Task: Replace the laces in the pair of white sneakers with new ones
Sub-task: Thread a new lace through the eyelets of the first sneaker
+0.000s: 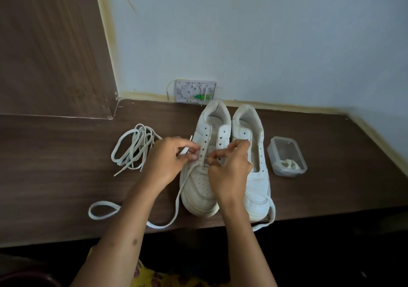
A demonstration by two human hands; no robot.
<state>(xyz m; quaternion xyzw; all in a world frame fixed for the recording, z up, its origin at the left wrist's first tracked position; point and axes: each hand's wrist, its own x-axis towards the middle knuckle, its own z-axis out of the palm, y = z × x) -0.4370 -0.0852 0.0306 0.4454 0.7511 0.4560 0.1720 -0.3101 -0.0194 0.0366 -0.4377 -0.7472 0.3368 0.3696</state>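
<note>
Two white sneakers stand side by side on the wooden table, toes toward me: the left sneaker (199,185) and the right sneaker (257,189). My left hand (171,161) pinches a white lace (174,214) end at the left eyelet row of the left sneaker. My right hand (229,167) pinches the lace at the lowest eyelets over the tongue. The lace trails off the toe, loops on the table at the left and passes around the front of the right sneaker. The right sneaker has no lace in its eyelets.
A bundle of loose white laces (132,150) lies left of the shoes. A clear plastic box (287,156) with something pale inside stands right of them. A white wall socket (195,91) sits behind. The table edge (66,240) runs close to me.
</note>
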